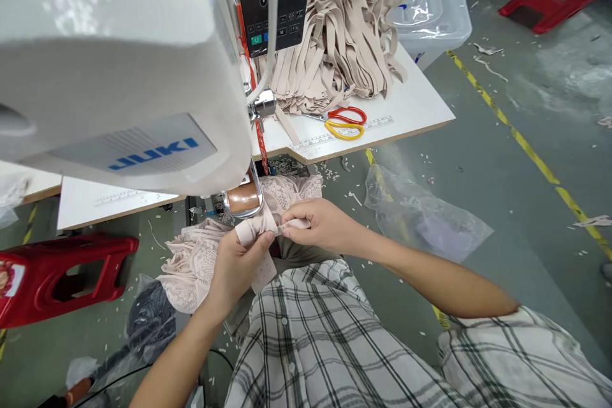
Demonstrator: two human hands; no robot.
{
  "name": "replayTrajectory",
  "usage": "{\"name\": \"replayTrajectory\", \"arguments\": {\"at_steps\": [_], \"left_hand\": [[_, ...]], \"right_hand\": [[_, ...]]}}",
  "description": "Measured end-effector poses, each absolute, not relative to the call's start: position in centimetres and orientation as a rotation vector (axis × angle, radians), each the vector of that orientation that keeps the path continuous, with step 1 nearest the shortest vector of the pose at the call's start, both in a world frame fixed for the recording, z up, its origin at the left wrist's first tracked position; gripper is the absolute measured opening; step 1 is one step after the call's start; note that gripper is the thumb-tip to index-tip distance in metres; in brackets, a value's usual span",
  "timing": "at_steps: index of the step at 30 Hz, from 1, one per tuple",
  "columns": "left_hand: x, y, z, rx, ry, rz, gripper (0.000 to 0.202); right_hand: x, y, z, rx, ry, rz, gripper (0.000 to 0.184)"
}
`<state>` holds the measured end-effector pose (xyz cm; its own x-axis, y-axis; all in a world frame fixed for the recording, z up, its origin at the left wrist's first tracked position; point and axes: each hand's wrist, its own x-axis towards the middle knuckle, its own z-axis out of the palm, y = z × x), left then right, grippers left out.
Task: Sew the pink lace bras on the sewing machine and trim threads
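My left hand (241, 262) is closed on a pale pink fabric strap (255, 228), thumb pressed on top. Close beside it, my right hand (322, 224) pinches a light strip end (297, 224) that meets the strap between the two hands. Exactly how the pieces join is hidden by my fingers. Pale pink lace bras (195, 261) hang in a bunch left of my hands, and more lace (299, 187) shows behind them. Just above the strap is the head of a white JUKI sewing machine (143, 95) with its metal guard (243, 201).
A pile of beige straps (335, 44) and red-and-yellow scissors (347, 123) lie on the white table (421, 102). A control panel (275, 3) stands behind the machine. Plastic bins (425, 0), red stools (71, 268) and a clear bag (425, 210) are around on the floor.
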<state>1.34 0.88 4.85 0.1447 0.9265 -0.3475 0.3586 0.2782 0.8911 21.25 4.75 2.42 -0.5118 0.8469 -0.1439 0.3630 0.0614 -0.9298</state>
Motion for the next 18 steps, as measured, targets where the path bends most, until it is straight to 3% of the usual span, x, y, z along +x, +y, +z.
{"name": "replayTrajectory", "arguments": {"at_steps": [10,18], "left_hand": [[1.45,0.33,5.27,1.381,1.443,0.671,0.024],[1.42,0.92,4.56,1.256,1.421,0.697,0.029]], "right_hand": [[20.54,4.58,2.1,-1.208,-1.959,1.347,0.009],[20.5,4.88,2.23,-1.224,-1.565,1.846,0.015]]}}
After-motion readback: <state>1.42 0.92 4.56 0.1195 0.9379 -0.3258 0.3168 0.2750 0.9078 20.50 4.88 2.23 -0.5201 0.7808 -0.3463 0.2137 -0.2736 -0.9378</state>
